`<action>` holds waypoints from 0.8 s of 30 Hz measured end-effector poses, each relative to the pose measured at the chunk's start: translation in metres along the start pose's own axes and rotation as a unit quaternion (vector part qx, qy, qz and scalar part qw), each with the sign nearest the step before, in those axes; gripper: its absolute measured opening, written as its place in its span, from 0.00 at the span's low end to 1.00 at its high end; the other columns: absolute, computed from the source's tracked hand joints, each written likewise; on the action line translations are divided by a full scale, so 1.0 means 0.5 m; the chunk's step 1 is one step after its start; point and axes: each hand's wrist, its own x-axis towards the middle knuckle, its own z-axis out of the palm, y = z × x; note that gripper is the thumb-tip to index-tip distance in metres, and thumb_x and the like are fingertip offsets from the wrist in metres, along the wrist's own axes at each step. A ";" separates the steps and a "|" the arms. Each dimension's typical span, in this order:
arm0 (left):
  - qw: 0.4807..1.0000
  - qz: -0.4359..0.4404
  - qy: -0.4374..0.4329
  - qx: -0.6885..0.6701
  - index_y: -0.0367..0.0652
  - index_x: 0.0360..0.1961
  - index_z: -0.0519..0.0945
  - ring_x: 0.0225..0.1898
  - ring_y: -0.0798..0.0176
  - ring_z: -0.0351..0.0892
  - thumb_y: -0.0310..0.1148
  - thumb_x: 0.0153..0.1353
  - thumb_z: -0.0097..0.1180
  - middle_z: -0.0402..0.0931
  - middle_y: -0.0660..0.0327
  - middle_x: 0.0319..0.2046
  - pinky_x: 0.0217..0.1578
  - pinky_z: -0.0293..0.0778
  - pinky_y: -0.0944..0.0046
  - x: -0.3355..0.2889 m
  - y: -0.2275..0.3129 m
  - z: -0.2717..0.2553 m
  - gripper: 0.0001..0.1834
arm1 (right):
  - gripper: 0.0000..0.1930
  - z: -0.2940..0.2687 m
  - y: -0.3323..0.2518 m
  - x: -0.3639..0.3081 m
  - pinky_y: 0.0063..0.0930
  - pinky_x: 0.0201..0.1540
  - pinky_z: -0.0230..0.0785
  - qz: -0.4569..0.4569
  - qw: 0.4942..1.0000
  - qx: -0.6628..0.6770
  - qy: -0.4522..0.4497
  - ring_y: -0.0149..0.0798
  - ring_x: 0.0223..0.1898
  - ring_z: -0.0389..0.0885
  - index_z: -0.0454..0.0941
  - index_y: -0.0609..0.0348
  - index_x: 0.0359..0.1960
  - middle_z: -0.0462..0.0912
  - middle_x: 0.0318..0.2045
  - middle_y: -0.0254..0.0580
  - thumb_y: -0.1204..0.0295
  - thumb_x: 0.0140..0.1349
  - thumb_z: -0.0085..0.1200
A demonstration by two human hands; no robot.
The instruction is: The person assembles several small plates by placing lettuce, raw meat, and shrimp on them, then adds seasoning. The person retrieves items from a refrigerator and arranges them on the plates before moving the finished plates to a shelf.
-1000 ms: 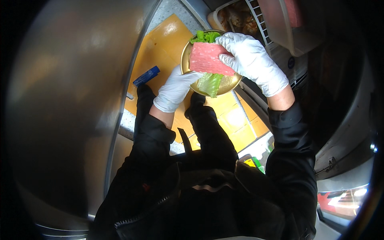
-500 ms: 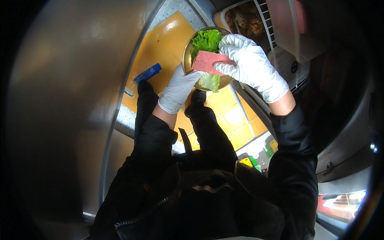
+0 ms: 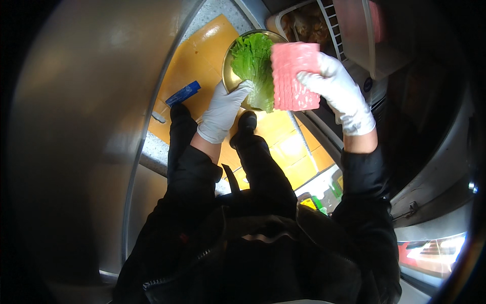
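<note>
My gloved left hand (image 3: pixel 218 115) grips a round gold-coloured metal bowl (image 3: pixel 227 73) by its near rim, thumb pressed over the inside. Green lettuce leaves (image 3: pixel 250 58) lie in the bowl and reach over its near edge. Just right of the bowl, my gloved right hand (image 3: pixel 343 93) holds a stack of pink luncheon meat slices (image 3: pixel 295 76), thumb on the face turned to me and the other fingers hidden behind. The slices overlap in a ridged block and cover the bowl's right side, so I cannot tell whether they touch the lettuce.
Beyond the bowl, a plastic tub (image 3: pixel 304 23) with brown food stands by a white wire rack (image 3: pixel 330 20). A clear container (image 3: pixel 357 35) with something pink is at upper right. A steel panel (image 3: pixel 86 126) rises left; a blue object (image 3: pixel 183 93) lies on the yellow tiles (image 3: pixel 202 55).
My right hand has lifted the meat slices off the lettuce and moved right, turning their broad face toward me. More lettuce shows now. The bowl has shifted slightly left.
</note>
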 end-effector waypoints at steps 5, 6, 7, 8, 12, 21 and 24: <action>0.994 0.072 -0.003 -0.084 0.36 0.57 0.75 0.49 0.71 0.77 0.26 0.68 0.56 0.79 0.65 0.49 0.51 0.74 0.68 0.007 0.002 0.011 0.17 | 0.19 0.101 0.091 -0.012 0.28 0.48 0.78 0.024 0.932 0.325 0.160 0.34 0.44 0.84 0.77 0.58 0.55 0.85 0.45 0.37 0.75 0.62 0.62; 0.995 0.051 0.002 -0.088 0.37 0.60 0.72 0.52 0.70 0.76 0.26 0.68 0.55 0.77 0.63 0.52 0.53 0.74 0.67 0.008 0.005 0.009 0.20 | 0.17 0.117 0.105 -0.002 0.27 0.45 0.78 0.025 0.919 0.362 0.153 0.33 0.43 0.84 0.77 0.57 0.54 0.85 0.45 0.37 0.76 0.63 0.62; 0.995 0.038 -0.006 -0.093 0.38 0.63 0.69 0.55 0.68 0.75 0.25 0.69 0.55 0.75 0.62 0.55 0.56 0.73 0.65 0.008 0.007 0.008 0.22 | 0.16 0.128 0.115 0.007 0.26 0.43 0.78 0.054 0.903 0.394 0.161 0.33 0.41 0.84 0.77 0.57 0.53 0.84 0.45 0.37 0.76 0.63 0.61; 0.995 0.026 -0.013 -0.099 0.39 0.66 0.66 0.57 0.67 0.74 0.24 0.69 0.54 0.73 0.61 0.58 0.59 0.73 0.63 0.008 0.009 0.007 0.25 | 0.15 0.136 0.122 0.008 0.23 0.37 0.76 0.050 0.895 0.405 0.180 0.31 0.37 0.84 0.78 0.57 0.52 0.85 0.43 0.36 0.77 0.63 0.61; 0.996 0.022 -0.008 -0.084 0.38 0.63 0.69 0.56 0.67 0.75 0.25 0.69 0.54 0.74 0.61 0.56 0.57 0.73 0.64 0.000 0.005 0.006 0.22 | 0.13 0.132 0.123 0.015 0.23 0.34 0.74 0.061 0.917 0.333 0.211 0.30 0.35 0.83 0.80 0.58 0.49 0.86 0.40 0.35 0.76 0.63 0.63; 0.991 0.080 -0.037 -0.102 0.37 0.58 0.74 0.51 0.64 0.78 0.21 0.65 0.55 0.77 0.61 0.53 0.56 0.72 0.65 -0.003 0.002 -0.012 0.19 | 0.13 0.148 0.132 0.022 0.21 0.37 0.74 0.030 0.933 0.253 0.253 0.28 0.36 0.83 0.81 0.61 0.48 0.86 0.39 0.36 0.78 0.62 0.64; 0.972 0.033 0.003 -0.232 0.37 0.60 0.72 0.52 0.64 0.78 0.20 0.64 0.56 0.76 0.60 0.54 0.56 0.72 0.64 -0.006 0.006 0.013 0.22 | 0.13 0.160 0.142 0.022 0.20 0.38 0.74 0.041 0.940 0.219 0.257 0.27 0.36 0.82 0.81 0.62 0.47 0.86 0.39 0.36 0.78 0.62 0.64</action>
